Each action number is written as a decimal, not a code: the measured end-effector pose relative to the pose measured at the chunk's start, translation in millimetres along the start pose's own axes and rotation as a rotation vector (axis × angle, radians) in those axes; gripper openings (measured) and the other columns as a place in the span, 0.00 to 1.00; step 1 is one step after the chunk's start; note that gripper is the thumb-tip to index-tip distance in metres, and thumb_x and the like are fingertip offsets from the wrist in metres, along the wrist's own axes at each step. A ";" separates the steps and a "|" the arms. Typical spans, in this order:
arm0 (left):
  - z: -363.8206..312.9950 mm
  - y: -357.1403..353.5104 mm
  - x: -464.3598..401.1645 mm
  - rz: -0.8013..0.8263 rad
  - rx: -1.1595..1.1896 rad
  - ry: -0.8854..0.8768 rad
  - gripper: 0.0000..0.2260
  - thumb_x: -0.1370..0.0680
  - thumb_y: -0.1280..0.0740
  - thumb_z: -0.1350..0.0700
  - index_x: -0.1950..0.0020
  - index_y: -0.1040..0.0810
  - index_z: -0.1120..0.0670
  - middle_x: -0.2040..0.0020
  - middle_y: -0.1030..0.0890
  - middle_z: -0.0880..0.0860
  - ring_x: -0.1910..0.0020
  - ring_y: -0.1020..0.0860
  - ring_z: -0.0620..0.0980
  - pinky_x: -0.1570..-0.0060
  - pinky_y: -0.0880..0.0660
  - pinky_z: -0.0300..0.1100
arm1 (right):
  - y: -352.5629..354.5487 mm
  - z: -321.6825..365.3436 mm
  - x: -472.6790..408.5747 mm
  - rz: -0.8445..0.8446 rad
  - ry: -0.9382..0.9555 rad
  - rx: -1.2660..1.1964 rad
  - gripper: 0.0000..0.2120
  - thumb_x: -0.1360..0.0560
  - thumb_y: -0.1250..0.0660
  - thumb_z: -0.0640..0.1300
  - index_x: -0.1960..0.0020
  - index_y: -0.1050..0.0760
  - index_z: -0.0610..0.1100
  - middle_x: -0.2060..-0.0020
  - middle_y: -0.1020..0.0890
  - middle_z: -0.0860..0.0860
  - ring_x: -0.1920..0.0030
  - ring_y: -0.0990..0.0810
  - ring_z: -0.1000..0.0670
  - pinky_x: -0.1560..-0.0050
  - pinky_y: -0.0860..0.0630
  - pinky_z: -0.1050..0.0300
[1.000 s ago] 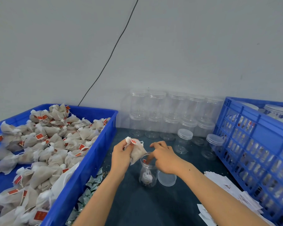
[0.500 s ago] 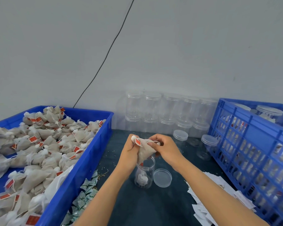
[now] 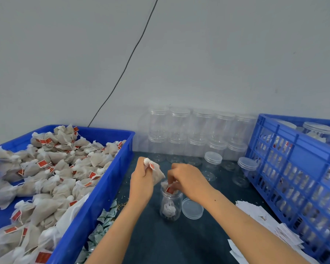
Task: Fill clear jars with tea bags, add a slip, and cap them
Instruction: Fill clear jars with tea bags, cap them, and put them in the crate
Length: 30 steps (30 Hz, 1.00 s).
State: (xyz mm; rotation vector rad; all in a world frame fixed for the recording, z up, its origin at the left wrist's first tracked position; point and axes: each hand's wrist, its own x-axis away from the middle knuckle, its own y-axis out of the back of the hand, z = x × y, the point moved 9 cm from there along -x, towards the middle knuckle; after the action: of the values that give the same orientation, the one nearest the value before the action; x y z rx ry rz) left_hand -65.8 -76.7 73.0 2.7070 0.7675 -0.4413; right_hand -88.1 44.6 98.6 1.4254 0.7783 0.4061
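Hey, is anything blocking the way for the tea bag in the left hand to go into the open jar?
Yes. The right hand is at the jar mouth, pushing in another bag with a red tag, so the left hand holds its tea bag just beside the rim.

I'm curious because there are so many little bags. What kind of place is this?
Probably a small packing workshop. A blue bin holds heaps of tea bags, empty capped jars are stacked by the wall, and a blue crate holds filled ones.
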 end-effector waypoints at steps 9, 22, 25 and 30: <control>7.3 1.5 -4.8 -0.003 -0.103 0.065 0.04 0.20 0.38 0.60 0.51 0.25 0.56 0.54 0.23 0.56 0.56 0.27 0.51 0.60 0.31 0.42 | -29.8 13.6 -1.0 0.388 0.164 0.252 0.16 0.27 0.42 0.33 0.70 0.40 0.45 0.71 0.35 0.49 0.59 0.32 0.45 0.51 0.45 0.57; -23.0 -34.2 1.2 0.244 -0.278 -0.088 0.06 0.23 0.32 0.57 0.49 0.26 0.50 0.56 0.19 0.48 0.58 0.22 0.43 0.63 0.29 0.30 | -13.8 -62.8 18.3 0.015 -0.424 -0.660 0.05 0.23 0.35 0.47 0.51 0.31 0.52 0.55 0.22 0.53 0.55 0.22 0.52 0.51 0.23 0.54; -22.8 -40.0 4.7 0.307 -0.383 -0.107 0.16 0.25 0.30 0.57 0.42 0.32 0.50 0.57 0.18 0.49 0.58 0.20 0.46 0.58 0.25 0.37 | -17.6 -56.0 18.4 0.032 -0.342 -0.621 0.05 0.26 0.30 0.50 0.53 0.25 0.52 0.55 0.20 0.54 0.54 0.21 0.53 0.50 0.24 0.54; -24.8 -28.9 4.7 0.297 -0.285 -0.136 0.18 0.30 0.24 0.59 0.49 0.31 0.50 0.57 0.20 0.46 0.56 0.21 0.43 0.53 0.23 0.40 | -4.0 -41.1 11.9 -0.100 -0.217 -0.311 0.04 0.27 0.29 0.48 0.54 0.18 0.50 0.54 0.22 0.53 0.51 0.29 0.52 0.52 0.34 0.57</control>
State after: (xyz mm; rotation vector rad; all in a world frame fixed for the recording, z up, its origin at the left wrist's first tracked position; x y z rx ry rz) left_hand -72.6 -42.1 88.3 2.4399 0.3511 -0.4059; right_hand -108.9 81.8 93.5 1.1126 0.5794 0.2756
